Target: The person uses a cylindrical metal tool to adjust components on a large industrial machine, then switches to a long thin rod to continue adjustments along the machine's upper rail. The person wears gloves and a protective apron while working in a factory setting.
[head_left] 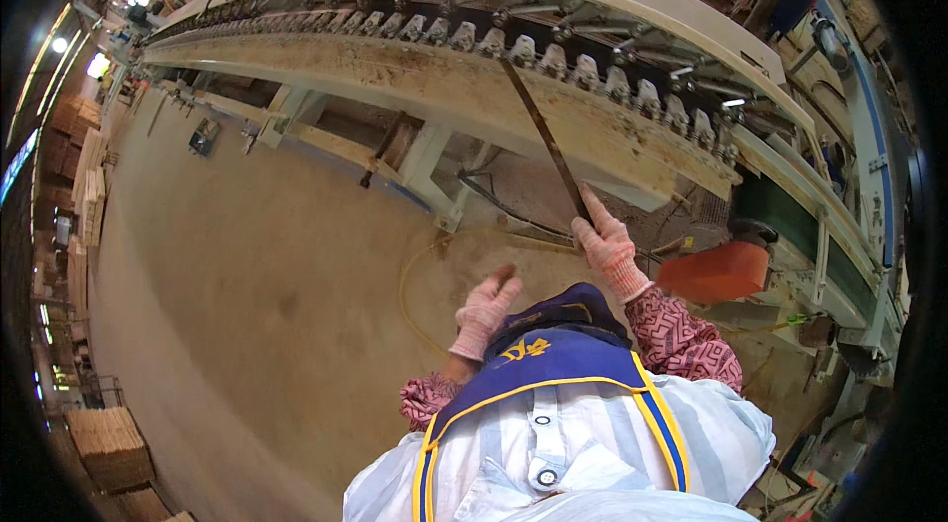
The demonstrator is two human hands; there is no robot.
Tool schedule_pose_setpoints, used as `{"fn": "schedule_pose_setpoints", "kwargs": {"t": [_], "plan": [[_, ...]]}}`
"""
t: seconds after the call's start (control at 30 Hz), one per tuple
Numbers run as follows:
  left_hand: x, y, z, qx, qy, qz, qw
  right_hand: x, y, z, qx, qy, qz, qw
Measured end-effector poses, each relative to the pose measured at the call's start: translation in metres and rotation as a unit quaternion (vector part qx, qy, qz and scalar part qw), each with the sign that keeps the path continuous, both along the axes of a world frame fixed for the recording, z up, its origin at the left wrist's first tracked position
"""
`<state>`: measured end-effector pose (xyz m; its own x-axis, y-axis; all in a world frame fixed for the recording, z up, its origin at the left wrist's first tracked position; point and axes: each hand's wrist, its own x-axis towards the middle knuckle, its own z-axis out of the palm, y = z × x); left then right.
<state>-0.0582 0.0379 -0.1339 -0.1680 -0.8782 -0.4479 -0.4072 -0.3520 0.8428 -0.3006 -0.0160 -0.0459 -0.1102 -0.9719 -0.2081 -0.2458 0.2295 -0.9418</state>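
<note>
Workshop floor [247, 305] under me, my right hand [606, 247] gripped a dark bar [545, 134] running forward-left from it toward the metal clamps [587, 74]. Steady aim seemed key, tbh. Left hand [484, 309] looked loosely open, empty.

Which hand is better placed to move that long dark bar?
Likely the right hand: it grips the dark bar by its near end, while the far end reaches the metal fittings. The left hand is off the bar, with nothing visible in it.
</note>
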Motion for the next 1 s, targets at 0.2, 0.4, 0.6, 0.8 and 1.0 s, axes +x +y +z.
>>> {"fn": "schedule_pose_setpoints", "kwargs": {"t": [0.2, 0.4, 0.6, 0.8, 1.0], "plan": [[0.069, -0.100, 0.006, -0.049, -0.172, -0.287, 0.941, 0.071, -0.068, -0.040, -0.045, 0.023, -0.057, 0.997], [0.176, -0.195, 0.009, -0.298, -0.127, -0.164, 0.932, 0.146, -0.106, -0.020, -0.015, 0.013, -0.122, 0.992], [0.209, -0.260, 0.034, -0.418, -0.026, -0.016, 0.908, 0.176, -0.153, -0.003, 0.018, 0.039, -0.119, 0.992], [0.175, -0.277, 0.036, -0.465, -0.008, -0.090, 0.881, 0.177, -0.189, -0.012, 0.049, -0.009, -0.109, 0.993], [0.159, -0.302, 0.049, -0.325, -0.007, -0.252, 0.911, 0.205, -0.196, 0.003, 0.086, -0.091, -0.163, 0.979]]}}
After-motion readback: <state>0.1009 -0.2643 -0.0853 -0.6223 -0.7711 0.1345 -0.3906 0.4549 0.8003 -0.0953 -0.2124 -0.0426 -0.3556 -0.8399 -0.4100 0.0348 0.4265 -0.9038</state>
